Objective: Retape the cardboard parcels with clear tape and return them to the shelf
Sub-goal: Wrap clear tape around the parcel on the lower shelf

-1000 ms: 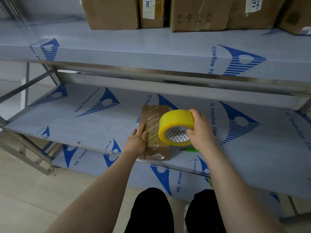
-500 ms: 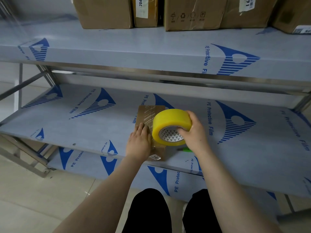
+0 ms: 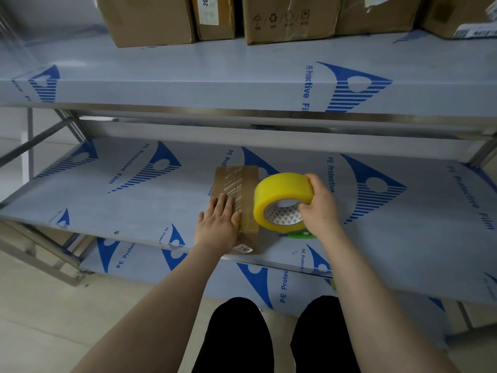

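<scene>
Listener: View from the head camera, looking down: what lies before the person?

Describer: A small brown cardboard parcel (image 3: 234, 181) lies on the middle tier of a metal shelf (image 3: 134, 205) covered in grey-blue protective film. Its near end sits at the shelf's front edge. Its long axis runs straight away from the person, and a shiny strip of tape (image 3: 236, 184) follows the centre seam.

Listener: And the hands?

Describer: The left hand (image 3: 219, 224) lies flat on the near left part of the parcel's top, fingers straight. Its grip is open and holds nothing. The right hand (image 3: 318, 208) has its grip closed round a wide yellow-tinted roll of clear tape (image 3: 282, 192), whose hollow core faces the camera.

Listener: How does the roll sit to the parcel?

Describer: It sits just to the right, overlapping the parcel's right edge in view. Whether they touch I cannot tell. The parcel lies left of the taping hand, so I judge the right hand the one to run tape along that front-to-back axis while the left steadies. A small green object (image 3: 301, 235), which I cannot identify, shows under the right hand. On the tier above stand larger cardboard boxes (image 3: 150, 20).
</scene>
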